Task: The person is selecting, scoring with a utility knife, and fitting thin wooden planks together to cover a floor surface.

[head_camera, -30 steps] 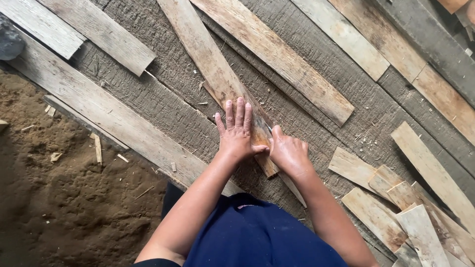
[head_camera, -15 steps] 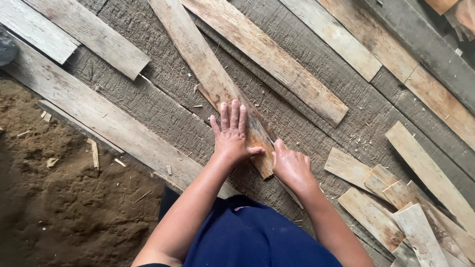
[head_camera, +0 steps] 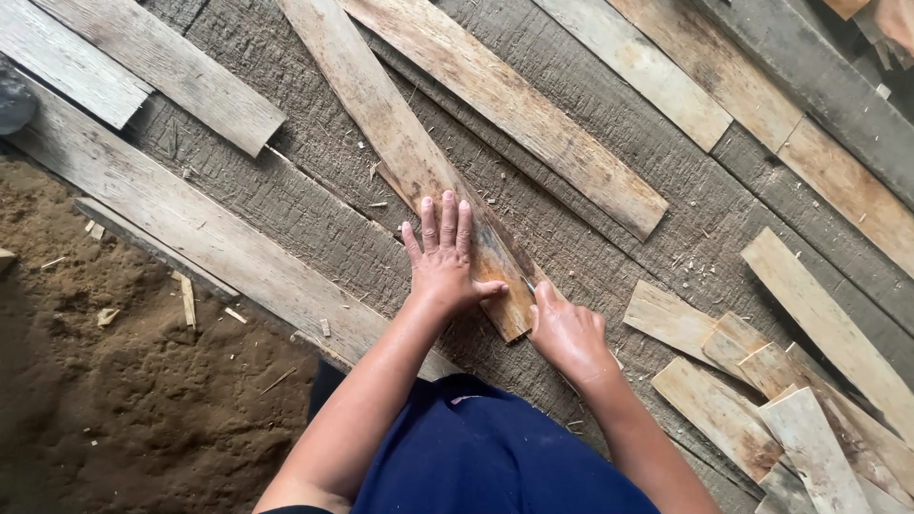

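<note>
My left hand (head_camera: 443, 262) lies flat, palm down, on the near end of a long weathered plank (head_camera: 381, 114) that runs away up the frame. The thumb reaches along the plank's cut end. My right hand (head_camera: 568, 333) is a closed fist at the plank's near right corner, touching its edge. A small pale tip of a thin blade (head_camera: 528, 283) shows between the fist and the wood; the rest is hidden in the hand. A dark split runs along the plank's right edge.
The plank rests on grey rough boards (head_camera: 286, 205). Other long planks (head_camera: 533, 124) lie beside it, and short offcuts (head_camera: 733, 381) are piled at the right. Loose brown soil (head_camera: 124, 400) fills the lower left. My blue-clad knees (head_camera: 476, 466) are at the bottom.
My right fist has slid a little toward me along the plank's right edge. The left hand stays pressed flat on the plank. The view has shifted slightly.
</note>
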